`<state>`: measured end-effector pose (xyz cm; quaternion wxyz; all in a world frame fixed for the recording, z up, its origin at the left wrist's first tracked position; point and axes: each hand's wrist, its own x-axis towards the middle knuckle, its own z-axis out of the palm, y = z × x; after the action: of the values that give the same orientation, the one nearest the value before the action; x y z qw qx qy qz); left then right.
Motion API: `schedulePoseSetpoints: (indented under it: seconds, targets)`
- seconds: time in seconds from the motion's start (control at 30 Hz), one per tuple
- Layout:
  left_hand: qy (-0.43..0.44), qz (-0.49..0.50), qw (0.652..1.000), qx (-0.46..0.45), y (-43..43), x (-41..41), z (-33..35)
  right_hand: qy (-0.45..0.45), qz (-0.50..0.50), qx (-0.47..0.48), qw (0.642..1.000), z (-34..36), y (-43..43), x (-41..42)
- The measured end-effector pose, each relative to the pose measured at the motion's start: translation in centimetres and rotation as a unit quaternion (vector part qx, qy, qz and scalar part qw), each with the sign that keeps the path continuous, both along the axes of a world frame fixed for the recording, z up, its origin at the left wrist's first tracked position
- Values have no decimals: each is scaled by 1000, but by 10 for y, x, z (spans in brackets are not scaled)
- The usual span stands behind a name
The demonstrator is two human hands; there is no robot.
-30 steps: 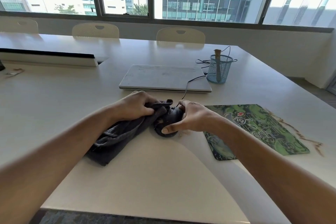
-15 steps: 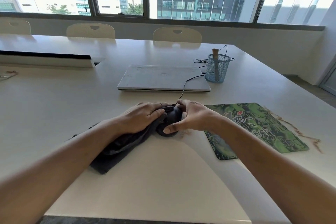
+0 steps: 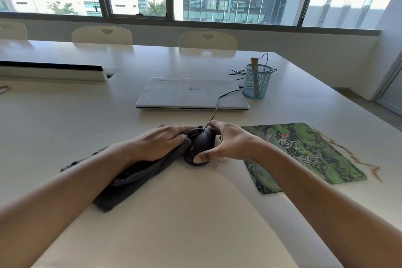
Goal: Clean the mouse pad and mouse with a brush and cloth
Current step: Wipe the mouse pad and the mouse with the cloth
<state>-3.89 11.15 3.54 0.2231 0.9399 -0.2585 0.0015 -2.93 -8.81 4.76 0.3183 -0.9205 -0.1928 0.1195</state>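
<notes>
Table (image 3: 65, 128): wide pale surface filling most of the view; its right edge runs diagonally away past the mouse pad, and the near edge curves below the forearms
Open room: broad bare stretch of table to the left of the arms, and another between the arms and the near edge
Laptop (image 3: 191, 93): closed, lying flat beyond the hands, well apart from them
Mouse pad (image 3: 309, 154): green patterned, flat on the table to the right of the right wrist, its far corner close to the table's right edge
Cloth (image 3: 132, 178): dark grey, trailing along the table under the left forearm up to the mouse
Mesh cup (image 3: 257, 81): blue, just right of the laptop, a brush handle (image 3: 254, 65) standing upright in it
Left hand (image 3: 165, 141): fingers laid nearly flat and together, palm down, pressing the cloth's end against the left side of the mouse
Right hand (image 3: 230, 141): curled around the mouse, thumb on its near end, fingers over its far end
Mouse (image 3: 202, 143): black, on the bare table between the two hands, just left of the mouse pad, its cable running up to the laptop
</notes>
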Motion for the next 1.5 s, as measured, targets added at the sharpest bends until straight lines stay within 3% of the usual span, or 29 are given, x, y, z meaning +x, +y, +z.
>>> schedulePoseSetpoints:
  seconds: [0.23,0.6,1.1,1.5]
  targets:
    - [21,21,1000,-4,-9,17,2,-4,0,6,1000,1,0,1]
    - [-68,-73,995,0,14,-51,-8,8,5,-4,1000,-1,-1,4]
    - [54,15,998,4,-10,14,6,10,8,18,1000,-2,1,3]
    - [4,-27,1000,1,6,-25,-5,19,5,-7,1000,-1,0,4]
